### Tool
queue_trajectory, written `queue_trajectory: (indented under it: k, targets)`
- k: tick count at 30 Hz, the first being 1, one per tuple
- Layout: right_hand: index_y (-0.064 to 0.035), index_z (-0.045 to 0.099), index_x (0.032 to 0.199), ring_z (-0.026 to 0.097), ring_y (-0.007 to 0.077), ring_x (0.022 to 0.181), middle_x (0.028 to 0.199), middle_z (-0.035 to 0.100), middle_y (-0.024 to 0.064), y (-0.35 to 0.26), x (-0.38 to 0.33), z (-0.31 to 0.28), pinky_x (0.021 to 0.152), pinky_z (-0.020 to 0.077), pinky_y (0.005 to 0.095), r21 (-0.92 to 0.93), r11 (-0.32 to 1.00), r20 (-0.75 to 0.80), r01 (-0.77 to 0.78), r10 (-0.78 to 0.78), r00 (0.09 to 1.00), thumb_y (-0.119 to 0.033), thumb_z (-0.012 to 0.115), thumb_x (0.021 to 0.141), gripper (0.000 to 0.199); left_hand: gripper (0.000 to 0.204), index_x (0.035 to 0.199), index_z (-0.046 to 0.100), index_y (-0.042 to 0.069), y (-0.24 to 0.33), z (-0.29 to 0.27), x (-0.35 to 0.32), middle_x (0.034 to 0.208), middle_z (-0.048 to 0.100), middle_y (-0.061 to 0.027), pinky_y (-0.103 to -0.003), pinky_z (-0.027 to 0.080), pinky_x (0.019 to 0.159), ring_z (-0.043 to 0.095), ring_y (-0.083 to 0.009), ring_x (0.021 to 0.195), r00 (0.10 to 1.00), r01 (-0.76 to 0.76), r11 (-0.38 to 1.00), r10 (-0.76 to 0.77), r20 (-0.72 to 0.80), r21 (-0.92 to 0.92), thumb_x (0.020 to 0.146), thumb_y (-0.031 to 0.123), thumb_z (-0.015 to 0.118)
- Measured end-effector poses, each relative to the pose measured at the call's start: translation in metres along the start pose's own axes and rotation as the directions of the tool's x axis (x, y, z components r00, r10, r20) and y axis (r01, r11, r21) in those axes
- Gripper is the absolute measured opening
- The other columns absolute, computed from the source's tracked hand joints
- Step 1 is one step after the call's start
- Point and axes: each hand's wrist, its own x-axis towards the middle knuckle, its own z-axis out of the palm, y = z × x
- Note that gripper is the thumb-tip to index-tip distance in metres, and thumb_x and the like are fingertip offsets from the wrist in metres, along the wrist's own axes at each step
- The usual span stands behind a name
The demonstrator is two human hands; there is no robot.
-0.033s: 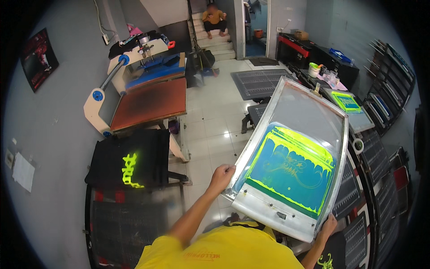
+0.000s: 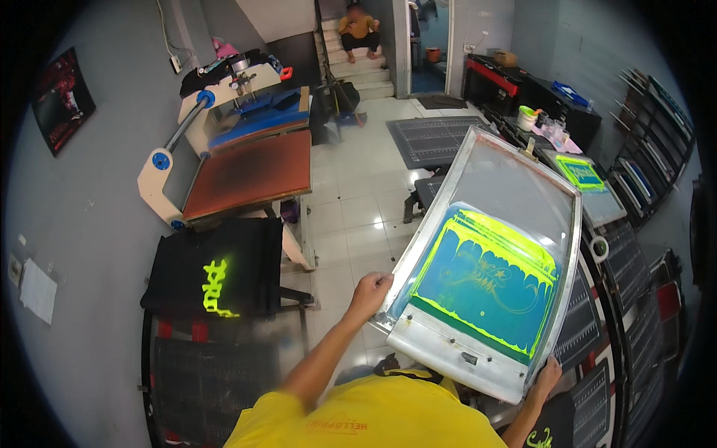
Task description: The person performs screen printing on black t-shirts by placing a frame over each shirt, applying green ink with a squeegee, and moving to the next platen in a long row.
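A screen-printing frame (image 2: 431, 224) with a metal rim is held tilted in front of me, to the right. Its mesh carries a blue-green stencil (image 2: 448, 287) with a faint lettered design, and neon yellow ink (image 2: 515, 250) smears and drips around the stencil's edges. My left hand (image 2: 370, 296) is closed on the frame's left edge, while my right hand (image 2: 550, 373) grips the lower right corner, its fingers partly hidden. Below my right hand, part of a black shirt (image 2: 560, 414) with a neon print shows.
At left stand a heat press (image 2: 254, 175) with a red-brown bed and a black shirt (image 2: 258, 257) with neon lettering on a board. Dark printing boards (image 2: 437, 140) line the right, with another inked screen (image 2: 581, 173) and an ink tub (image 2: 526, 118). A person (image 2: 358, 31) sits on the stairs.
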Motion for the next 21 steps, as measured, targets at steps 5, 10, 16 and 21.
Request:
queue_trajectory:
  k: [5, 10, 16, 21]
  targets:
    - [0.008, 0.058, 0.082, 0.048, 0.0122, 0.072, 0.079, 0.058, 0.0043, -0.011, 0.064, 0.066, 0.066, 0.0407, 0.0309, 0.017, 1.0, 0.072, -0.021, 0.019, 0.997, -0.016, 0.045, 0.096, 0.03, 0.037, 0.106, 0.066, -0.008, 0.007, 0.0, 0.093, 0.095, 0.069, -0.0149, -0.03, 0.048, 0.08, 0.063, -0.019, 0.087, 0.998, 0.063, 0.996, -0.062, 0.03, -0.062, 0.094, 0.026, 0.06]
    - [0.0109, 0.062, 0.093, 0.053, 0.0143, 0.078, 0.085, 0.062, 0.0071, -0.021, 0.115, 0.138, 0.074, 0.0437, 0.0313, -0.028, 0.999, 0.086, -0.035, 0.038, 0.996, -0.019, 0.046, 0.097, 0.034, 0.04, 0.103, 0.068, -0.007, -0.001, 0.006, 0.189, 0.09, 0.069, -0.0187, -0.033, 0.05, 0.077, 0.065, -0.0237, 0.083, 0.997, 0.076, 0.991, -0.075, 0.009, -0.109, 0.092, 0.031, 0.061]
    - [0.0087, 0.06, 0.087, 0.049, 0.0125, 0.077, 0.084, 0.059, 0.0037, -0.03, 0.173, 0.221, 0.072, 0.0414, 0.0308, -0.11, 0.993, 0.042, -0.032, 0.037, 0.998, -0.019, 0.047, 0.097, 0.031, 0.038, 0.103, 0.067, -0.008, 0.015, 0.004, 0.33, 0.092, 0.068, -0.0185, -0.033, 0.049, 0.079, 0.065, -0.0231, 0.086, 0.997, -0.029, 0.994, 0.021, 0.074, 0.105, 0.094, 0.028, 0.059]
    - [0.0045, 0.056, 0.08, 0.044, 0.0112, 0.073, 0.077, 0.051, 0.0, -0.073, 0.205, 0.298, 0.066, 0.0376, 0.03, 0.005, 1.0, -0.044, -0.029, 0.029, 0.999, -0.018, 0.048, 0.095, 0.028, 0.04, 0.096, 0.068, -0.006, 0.039, 0.007, 0.438, 0.087, 0.068, -0.0207, -0.037, 0.049, 0.075, 0.066, -0.03, 0.083, 0.994, -0.063, 0.976, 0.042, 0.105, 0.206, 0.093, 0.032, 0.059]
